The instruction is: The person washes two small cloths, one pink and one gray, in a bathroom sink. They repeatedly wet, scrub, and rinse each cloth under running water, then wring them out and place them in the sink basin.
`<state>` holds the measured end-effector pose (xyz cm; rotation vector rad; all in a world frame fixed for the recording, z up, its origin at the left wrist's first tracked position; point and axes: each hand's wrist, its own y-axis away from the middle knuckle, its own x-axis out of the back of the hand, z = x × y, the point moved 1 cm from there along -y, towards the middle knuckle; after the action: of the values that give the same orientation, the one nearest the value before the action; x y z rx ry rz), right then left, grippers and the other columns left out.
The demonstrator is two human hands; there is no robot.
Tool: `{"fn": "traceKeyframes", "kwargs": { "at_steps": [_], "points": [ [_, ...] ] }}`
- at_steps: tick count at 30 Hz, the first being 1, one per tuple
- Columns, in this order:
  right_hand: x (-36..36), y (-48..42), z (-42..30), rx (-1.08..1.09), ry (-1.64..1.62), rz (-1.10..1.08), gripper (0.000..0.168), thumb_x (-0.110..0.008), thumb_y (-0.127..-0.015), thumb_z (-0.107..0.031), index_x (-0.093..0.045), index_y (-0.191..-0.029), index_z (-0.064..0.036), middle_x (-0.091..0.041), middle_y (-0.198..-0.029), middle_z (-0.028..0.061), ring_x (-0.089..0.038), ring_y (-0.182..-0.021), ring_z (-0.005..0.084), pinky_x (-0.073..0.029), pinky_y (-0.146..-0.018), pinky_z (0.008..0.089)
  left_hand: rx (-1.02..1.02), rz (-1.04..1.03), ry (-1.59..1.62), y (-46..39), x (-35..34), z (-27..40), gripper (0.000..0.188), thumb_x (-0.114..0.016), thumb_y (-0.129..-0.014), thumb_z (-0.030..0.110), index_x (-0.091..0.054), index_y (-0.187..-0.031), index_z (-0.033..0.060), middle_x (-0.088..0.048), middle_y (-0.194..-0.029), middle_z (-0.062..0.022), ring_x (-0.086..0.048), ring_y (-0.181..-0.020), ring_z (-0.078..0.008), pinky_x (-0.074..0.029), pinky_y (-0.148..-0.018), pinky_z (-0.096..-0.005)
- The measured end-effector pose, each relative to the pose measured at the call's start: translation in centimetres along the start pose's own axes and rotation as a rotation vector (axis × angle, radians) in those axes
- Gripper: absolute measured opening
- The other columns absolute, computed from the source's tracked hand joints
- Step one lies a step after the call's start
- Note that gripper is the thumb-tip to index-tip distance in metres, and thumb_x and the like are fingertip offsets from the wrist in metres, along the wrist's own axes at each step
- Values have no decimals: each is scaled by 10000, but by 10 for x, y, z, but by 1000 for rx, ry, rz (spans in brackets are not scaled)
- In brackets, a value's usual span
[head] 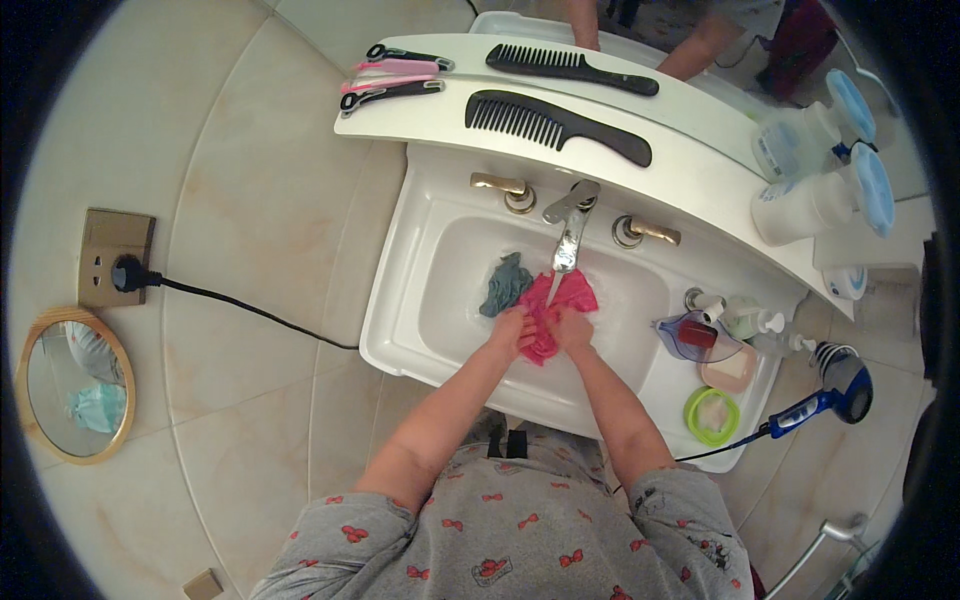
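Both my hands are down in the white washbasin point(637, 360), gripping a wet pink cloth point(541, 349) under the tap. My left hand point(513, 330) has the cloth's left side and my right hand point(570, 328) its right side. Water runs from the chrome faucet point(568, 244) onto the cloth between them. A crumpled grey-green cloth point(507, 285) lies in the bowl, just left of the pink one. My fingers are partly hidden in the folds.
Two brass-coloured handles point(499, 182) point(646, 231) flank the faucet. Above, a white shelf point(420, 124) holds a black comb point(559, 127) and a white bottle point(802, 208). Soap dishes point(729, 367), a green round container point(711, 416) and a blue hair dryer point(825, 397) are at right. A cord point(255, 307) crosses the left wall.
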<state>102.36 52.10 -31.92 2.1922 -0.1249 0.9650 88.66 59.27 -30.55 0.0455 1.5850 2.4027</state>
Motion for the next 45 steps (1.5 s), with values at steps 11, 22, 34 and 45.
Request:
{"fn": "traceKeyframes", "kwargs": {
  "at_steps": [11, 22, 34, 45],
  "points": [
    [106, 84, -48, 568, -308, 337, 168, -661, -805, -153, -594, -902, -33, -581, -909, 117, -557, -877, 291, -452, -763, 358, 213, -569, 397, -14, -72, 53, 500, -280, -1008, 440, -499, -1272, 76, -603, -1151, -179, -614, -995, -313, -500, -882, -489],
    [125, -11, 1, 222, -1086, 107, 296, -591, -910, -293, -636, -1019, -22, -650, -885, 21, -588, -838, 110, -467, -777, 290, 271, -627, 352, 58, -61, 75, 408, -691, -843, 319, -531, -1171, 136, -607, -1093, -63, -582, -973, -221, -527, -761, -409],
    [74, -52, -50, 126, -1597, -531, 259, -625, -895, -335, -611, -895, -77, -611, -802, 28, -578, -691, 142, -487, -606, 284, 47, -651, -86, 50, -44, 73, 274, -715, -835, 216, -555, -1039, 127, -616, -884, -25, -599, -709, -151, -503, -565, -276],
    [68, -46, -82, 256, -1130, -21, 354, -553, -935, -316, -494, -662, -100, -498, -598, -19, -457, -510, 101, -370, -464, 260, -693, -44, -714, 17, -52, 47, 278, -696, -752, 253, -621, -893, 24, -657, -761, -131, -647, -738, -270, -498, -613, -371]
  ]
}}
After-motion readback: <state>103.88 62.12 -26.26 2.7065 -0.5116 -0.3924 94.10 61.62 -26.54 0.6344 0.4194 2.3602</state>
